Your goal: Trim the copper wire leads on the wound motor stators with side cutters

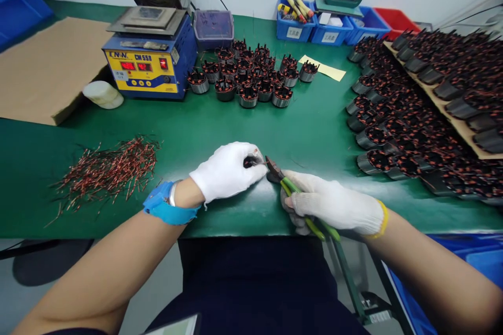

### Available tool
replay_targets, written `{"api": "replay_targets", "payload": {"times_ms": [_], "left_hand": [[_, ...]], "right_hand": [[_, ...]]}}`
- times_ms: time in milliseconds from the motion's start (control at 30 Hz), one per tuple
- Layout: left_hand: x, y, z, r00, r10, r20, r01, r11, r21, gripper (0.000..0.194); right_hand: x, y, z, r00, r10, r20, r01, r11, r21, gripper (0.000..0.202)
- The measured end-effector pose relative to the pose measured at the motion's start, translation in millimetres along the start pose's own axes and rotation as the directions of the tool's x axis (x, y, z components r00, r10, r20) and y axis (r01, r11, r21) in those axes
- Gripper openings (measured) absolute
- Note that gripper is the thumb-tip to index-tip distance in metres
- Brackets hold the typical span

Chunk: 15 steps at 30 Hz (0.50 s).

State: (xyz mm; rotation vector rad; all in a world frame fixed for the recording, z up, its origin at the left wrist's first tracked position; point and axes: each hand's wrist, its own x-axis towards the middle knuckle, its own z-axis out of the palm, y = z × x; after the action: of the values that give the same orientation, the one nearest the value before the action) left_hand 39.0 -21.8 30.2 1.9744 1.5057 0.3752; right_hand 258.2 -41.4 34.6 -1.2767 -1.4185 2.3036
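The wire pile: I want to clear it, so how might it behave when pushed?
The wire pile may drag in clumps, since its thin pieces overlap. It looks loose at the edges, so some could scatter. Many pieces run fairly straight, suggesting some stiffness.

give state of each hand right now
White-gloved left hand: closed on a dark, mostly hidden round part.
White-gloved, yellow-cuffed right hand: closed around green-handled metal cutting pliers.

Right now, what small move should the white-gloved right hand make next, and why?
Perhaps the right hand should ease the green-handled metal cutters slightly left, toward the small dark part: the white-gloved left hand holds it, the cutters' tip is close beside it, and a pile of reddish wire scraps suggests trimming. I cannot tell whether a wire is between the blades.
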Motion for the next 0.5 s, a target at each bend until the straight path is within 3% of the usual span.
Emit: {"api": "replay_targets", "payload": {"times_ms": [100,167,200,233,300,367,400,433,500], "left_hand": [[-9,-5,-14.0,1.000,0.003,0.005,-0.004,0.993,0.117,0.062],[-14,-9,-21.1,0.999,0.015,0.045,-0.024,0.976,0.217,0.060],[-15,-10,-23.1,0.998,0.004,0.063,-0.019,0.972,0.234,0.053],[-15,-11,-24.0,0.997,-0.019,0.072,0.003,0.978,0.209,0.047],[-11,-9,-23.3,0.994,-0.071,0.082,0.066,0.996,0.056,0.043],[1,-1,-20.7,0.993,-0.094,0.077,0.101,0.990,-0.094,0.042],[10,5,-19.0,0.994,-0.087,0.060,0.094,0.989,-0.114,0.041],[22,13,-16.8,0.997,-0.070,0.035,0.073,0.993,-0.095,0.040],[54,33,-10.7,1.000,-0.007,-0.021,0.007,1.000,0.004,0.041]], "right_hand": [[-1,13,-8,0.994,-0.099,0.043,0.096,0.993,0.065,0.018],[-5,28,-12,0.967,-0.256,0.004,0.251,0.951,0.180,0.034],[-9,36,-12,0.935,-0.348,-0.069,0.354,0.906,0.231,0.043],[-13,43,-12,0.884,-0.433,-0.175,0.466,0.845,0.261,0.049],[-21,56,-9,0.716,-0.541,-0.442,0.678,0.689,0.254,0.050],[-27,63,-7,0.528,-0.529,-0.665,0.811,0.546,0.210,0.042],[-29,65,-6,0.463,-0.502,-0.731,0.845,0.499,0.192,0.038],[-30,66,-5,0.425,-0.476,-0.770,0.862,0.473,0.184,0.034],[-29,65,-5,0.405,-0.455,-0.793,0.875,0.446,0.191,0.035]]}}
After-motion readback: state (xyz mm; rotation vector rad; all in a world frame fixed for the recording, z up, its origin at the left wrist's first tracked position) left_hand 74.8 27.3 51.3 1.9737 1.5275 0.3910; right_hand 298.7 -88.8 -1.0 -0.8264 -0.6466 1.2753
